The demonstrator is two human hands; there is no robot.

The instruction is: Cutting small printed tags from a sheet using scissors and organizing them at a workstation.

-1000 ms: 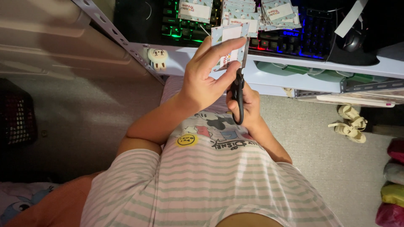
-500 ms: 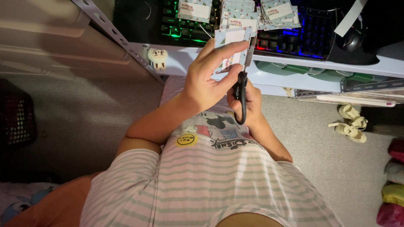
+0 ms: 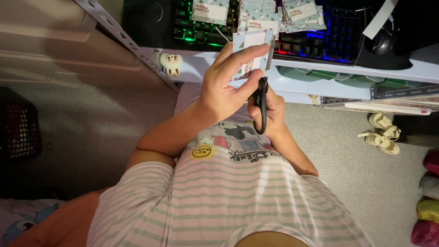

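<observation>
The printed card (image 3: 250,54) sits pinched between thumb and fingers of the left hand (image 3: 226,84), held up in front of the desk (image 3: 320,80) edge, below the lit keyboard (image 3: 206,27) and the stack of similar cards (image 3: 292,11). Against half a second back, it has barely shifted and the blade has crept slightly up its right edge, so the cut looks underway. The right hand (image 3: 272,112) grips black scissors (image 3: 261,98), blades pointing up and away from the body, long axis nearly upright. The card's face tilts toward the wearer.
</observation>
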